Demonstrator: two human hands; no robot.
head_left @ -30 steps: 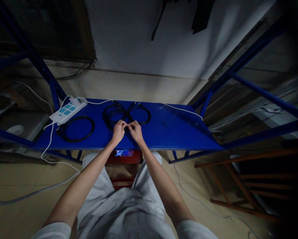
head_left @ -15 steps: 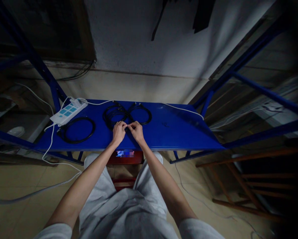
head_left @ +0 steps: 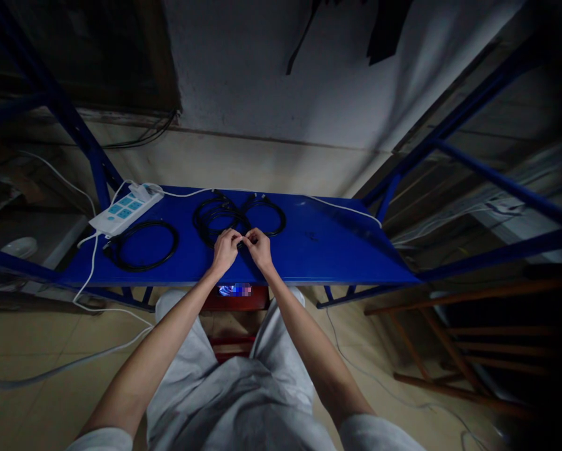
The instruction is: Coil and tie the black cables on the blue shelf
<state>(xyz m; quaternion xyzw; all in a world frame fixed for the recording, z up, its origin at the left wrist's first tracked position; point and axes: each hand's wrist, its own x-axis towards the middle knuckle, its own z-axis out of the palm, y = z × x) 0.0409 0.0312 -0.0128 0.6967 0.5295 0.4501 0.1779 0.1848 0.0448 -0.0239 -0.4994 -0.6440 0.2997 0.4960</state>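
Over the front half of the blue tabletop (head_left: 347,250), my left hand (head_left: 226,250) and my right hand (head_left: 259,248) meet, thumbs and fingertips pinched close together. Whatever lies between the fingertips is too small and hidden to make out. Just behind and partly beneath them are looped black cables (head_left: 195,220); one loop (head_left: 284,220) spreads out to the right. A separate coil of black cable (head_left: 143,269) lies flat to the left of my left hand.
A white power strip (head_left: 126,212) with a plug in it sits at the table's left end. Its white cord (head_left: 92,269) hangs over the edge to the floor. Blue frame posts (head_left: 81,128) rise at both sides. A wooden chair (head_left: 431,326) stands at right; a red stool (head_left: 236,302) is below.
The view has shifted very slightly. Both hands stay at the same spot over the cables, with small finger movements bringing the fingertips a little differently together.
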